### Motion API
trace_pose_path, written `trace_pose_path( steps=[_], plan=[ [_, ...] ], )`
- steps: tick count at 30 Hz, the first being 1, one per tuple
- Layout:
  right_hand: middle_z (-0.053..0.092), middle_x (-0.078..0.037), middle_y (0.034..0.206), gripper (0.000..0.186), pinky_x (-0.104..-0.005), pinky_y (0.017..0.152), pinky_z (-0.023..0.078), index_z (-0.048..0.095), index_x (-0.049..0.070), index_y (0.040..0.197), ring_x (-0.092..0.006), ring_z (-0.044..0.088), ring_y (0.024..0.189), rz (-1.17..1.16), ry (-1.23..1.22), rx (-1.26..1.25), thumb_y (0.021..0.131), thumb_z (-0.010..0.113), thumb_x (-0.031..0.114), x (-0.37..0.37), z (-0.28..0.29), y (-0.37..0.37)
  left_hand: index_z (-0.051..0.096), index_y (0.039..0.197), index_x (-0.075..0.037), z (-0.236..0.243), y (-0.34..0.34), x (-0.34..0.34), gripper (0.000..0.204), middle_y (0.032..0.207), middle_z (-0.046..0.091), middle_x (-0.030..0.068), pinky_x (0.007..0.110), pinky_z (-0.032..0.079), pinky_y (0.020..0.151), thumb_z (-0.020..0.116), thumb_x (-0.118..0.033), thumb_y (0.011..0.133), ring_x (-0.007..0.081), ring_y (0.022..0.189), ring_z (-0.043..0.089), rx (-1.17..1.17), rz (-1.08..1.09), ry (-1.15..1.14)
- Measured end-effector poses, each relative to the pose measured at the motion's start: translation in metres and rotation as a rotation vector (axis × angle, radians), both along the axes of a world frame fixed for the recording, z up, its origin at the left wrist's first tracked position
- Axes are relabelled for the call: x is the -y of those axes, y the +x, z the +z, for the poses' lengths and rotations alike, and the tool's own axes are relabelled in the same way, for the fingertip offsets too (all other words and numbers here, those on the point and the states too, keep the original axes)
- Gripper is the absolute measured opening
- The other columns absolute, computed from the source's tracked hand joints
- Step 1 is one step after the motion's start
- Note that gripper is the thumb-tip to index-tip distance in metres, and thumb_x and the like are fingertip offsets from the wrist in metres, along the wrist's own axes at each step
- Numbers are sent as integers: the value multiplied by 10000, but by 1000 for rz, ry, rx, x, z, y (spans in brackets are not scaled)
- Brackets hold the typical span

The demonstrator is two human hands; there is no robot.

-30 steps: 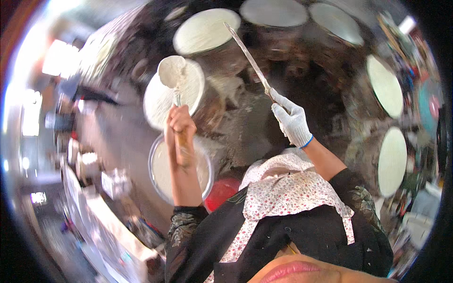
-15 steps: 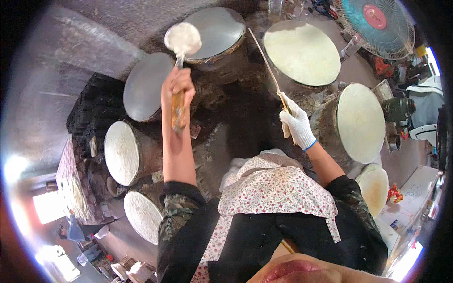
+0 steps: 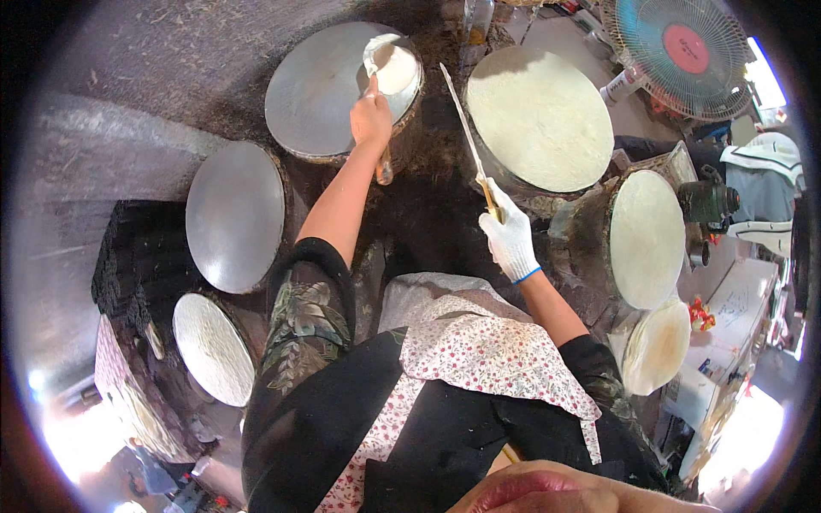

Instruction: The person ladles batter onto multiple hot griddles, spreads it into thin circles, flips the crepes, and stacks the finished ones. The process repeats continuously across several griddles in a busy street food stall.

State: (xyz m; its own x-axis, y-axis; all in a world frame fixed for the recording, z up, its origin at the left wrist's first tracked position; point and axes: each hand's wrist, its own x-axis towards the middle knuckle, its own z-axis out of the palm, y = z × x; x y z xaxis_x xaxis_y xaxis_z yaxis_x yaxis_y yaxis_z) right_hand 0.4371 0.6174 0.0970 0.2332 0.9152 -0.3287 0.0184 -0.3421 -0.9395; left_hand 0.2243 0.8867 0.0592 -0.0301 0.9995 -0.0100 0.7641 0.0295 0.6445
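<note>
Wrapped round a wooden handle, my left hand (image 3: pixel 371 121) holds a ladle (image 3: pixel 376 47) tipped over the right part of a round grey griddle (image 3: pixel 312 94) at the far centre. White batter (image 3: pixel 398 72) lies in a round pool under it. My right hand (image 3: pixel 511 239), in a white knit glove, grips the wooden handle of a long, thin spatula (image 3: pixel 460 120). Its narrow, whitish blade points away from me, between the far griddle and a pale flatbread sheet (image 3: pixel 543 120) that covers another griddle to the right.
A bare griddle (image 3: pixel 235 218) stands left; nearer is a batter-covered griddle (image 3: pixel 214 350). On my right are a pale sheet (image 3: pixel 647 239) and a browned one (image 3: pixel 657 346). A fan (image 3: pixel 684 51) stands far right. Pale sheets (image 3: pixel 141 393) lie on patterned cloth at left.
My left hand has moved the full ladle over the far griddle and tipped it, so batter now lies there. The view has shifted. My right hand still holds the spatula.
</note>
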Motion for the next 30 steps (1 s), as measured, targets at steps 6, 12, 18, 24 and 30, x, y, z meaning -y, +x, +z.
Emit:
trace_pose_path(
  steps=[6, 12, 18, 24, 30],
  plan=[
    [587, -171, 1555, 563, -287, 1111, 451, 483, 17, 1575, -204, 620, 1360, -156, 179, 108, 1053, 632, 169, -36, -64, -70, 406, 1625, -412, 2, -38, -42, 556, 1142, 749, 249, 567, 561, 917, 476, -292, 1087, 457, 1000, 731, -336, -248, -90],
    [630, -202, 1477, 542, -333, 1051, 512, 508, 118, 1577, -309, 677, 1290, -135, -101, 432, 1054, 607, 219, -91, -53, -144, 398, 1643, -353, -2, -87, -92, 552, 1090, 755, 234, 543, 579, 767, 465, -269, 1103, 420, 941, 751, -351, -264, 3],
    [727, -295, 1088, 600, -558, 910, 552, 400, 338, 1620, -500, 705, 979, -35, -90, 557, 1031, 517, 340, -196, -29, -168, 325, 1680, -93, 77, -147, -106, 577, 712, 593, 29, 288, 426, 471, 456, -163, 1122, 97, 534, 504, 585, 71, 250],
    [688, -211, 1354, 577, -385, 953, 570, 469, 218, 1607, -336, 721, 1113, -150, 169, 609, 1041, 567, 267, -182, -40, -163, 393, 1659, -140, 101, -192, 9, 497, 631, 481, -32, 245, 384, 416, 412, -157, 1163, 36, 471, 425, 585, -21, -4],
    [712, -220, 1308, 505, -366, 997, 530, 585, 145, 1509, -352, 723, 1145, 6, -48, 568, 1035, 555, 319, -223, -24, -182, 396, 1663, -172, 85, -196, 78, 499, 625, 468, -31, 231, 373, 411, 413, -151, 1165, 40, 472, 408, 829, 57, -228]
  ],
)
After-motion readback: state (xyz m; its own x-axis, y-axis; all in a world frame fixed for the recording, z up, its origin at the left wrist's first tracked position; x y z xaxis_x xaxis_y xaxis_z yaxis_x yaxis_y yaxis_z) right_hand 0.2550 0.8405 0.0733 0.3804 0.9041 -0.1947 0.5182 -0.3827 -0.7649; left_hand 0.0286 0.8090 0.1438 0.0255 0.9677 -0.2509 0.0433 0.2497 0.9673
